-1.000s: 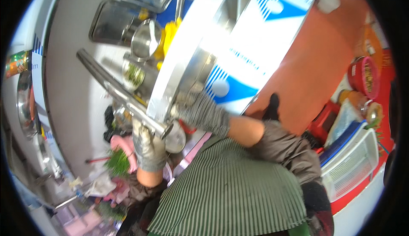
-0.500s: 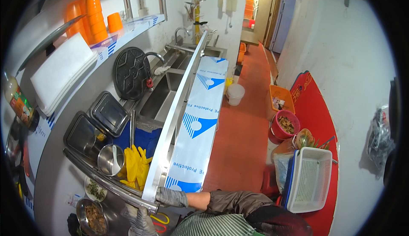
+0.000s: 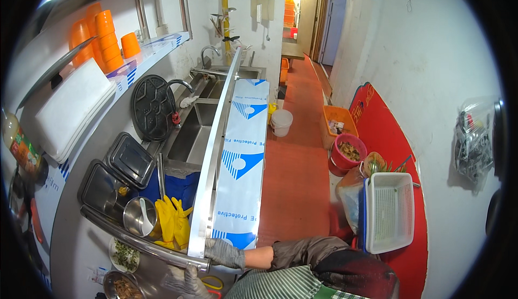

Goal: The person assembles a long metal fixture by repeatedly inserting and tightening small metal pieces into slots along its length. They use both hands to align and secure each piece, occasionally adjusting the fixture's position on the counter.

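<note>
Everything on the left wall and counter sits a little farther left in view than 0.5 s ago, most likely because the head has turned slightly right, while the long metal panel keeps nearly its place beside the sink. That panel runs from the person's front towards the far sink end, its film-covered face lying alongside the red floor; whether its far end rests on anything I cannot tell. Gloved in grey, the right hand is bent round the near end, fingers closed on the edge, probably because the end gives the firmest purchase on something so long. Lower down, the left hand, gloved too, presses its fingers up against the underside of the steel tube; whether they close fully round it I cannot tell. Set crosswise at the panel's near corner, the tube reaches left over the counter, and the 2 hands sit close to that corner, perhaps to steady both parts at once. Yellow rubber gloves and a steel pot stand between tube and panel, and a plate of chopped greens lies just below the tube, so the hands seem to be working around kitchenware left on the counter. Orange cups are stacked up on the wall shelf, presumably to save counter room
</note>
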The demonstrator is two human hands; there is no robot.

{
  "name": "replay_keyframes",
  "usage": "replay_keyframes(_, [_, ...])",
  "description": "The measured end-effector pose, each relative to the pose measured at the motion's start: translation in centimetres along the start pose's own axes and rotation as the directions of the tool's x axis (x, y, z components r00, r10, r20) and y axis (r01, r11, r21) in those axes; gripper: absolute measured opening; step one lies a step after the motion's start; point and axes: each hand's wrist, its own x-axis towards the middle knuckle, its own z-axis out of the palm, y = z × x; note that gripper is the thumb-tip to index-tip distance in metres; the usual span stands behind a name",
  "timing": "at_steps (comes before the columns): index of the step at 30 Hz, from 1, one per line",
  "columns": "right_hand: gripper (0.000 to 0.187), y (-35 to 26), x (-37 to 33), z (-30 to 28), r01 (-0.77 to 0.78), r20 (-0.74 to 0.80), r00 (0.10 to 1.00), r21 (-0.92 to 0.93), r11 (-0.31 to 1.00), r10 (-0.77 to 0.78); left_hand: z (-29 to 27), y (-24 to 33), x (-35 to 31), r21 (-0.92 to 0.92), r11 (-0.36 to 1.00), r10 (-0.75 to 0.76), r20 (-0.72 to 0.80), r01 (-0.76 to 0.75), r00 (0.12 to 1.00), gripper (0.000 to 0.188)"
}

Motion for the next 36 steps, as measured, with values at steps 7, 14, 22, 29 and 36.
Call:
replay_keyframes(7, [0.037, 1.2, -1.5, -1.3, -0.595, 0.433, 0.804, 0.589, 0.547, 0.407, 0.2, -0.4, -0.1, 0.01, 1.0, 0.026, -0.002, -0.026, 1.0, 0.036])
replay_keyframes(14, [0.035, 3.7, -1.9, 0.5, 0.209, 0.146, 0.969, -0.033, 0.977, -0.202, 0.6, -0.8, -0.7, 0.05, 0.996, 0.078, 0.002, -0.078, 0.997, 0.036])
replay_keyframes(22, [0.066, 4.4, -1.4, 0.8, 0.014, 0.389, 0.92, 0.068, 0.998, -0.039, -3.2, 1.9, 3.8, -0.715, 0.525, -0.442, 0.234, 0.461, 0.866, 0.062])
replay_keyframes(29, [0.062, 1.8, -1.4, -0.8, -0.025, 0.301, 0.953, 0.026, 0.999, 0.016, -4.9, 3.3, 6.8, -0.899, -0.199, -0.513, 0.435, 0.391, 0.74, 0.09])
replay_keyframes(36, [0.022, -2.0, 0.5, -1.1, -0.765, 0.383, 0.643, 0.34, 0.546, 0.663, -7.1, 3.7, 7.0, -0.746, 0.319, -0.559, 0.35, 0.584, 0.752, 0.065])
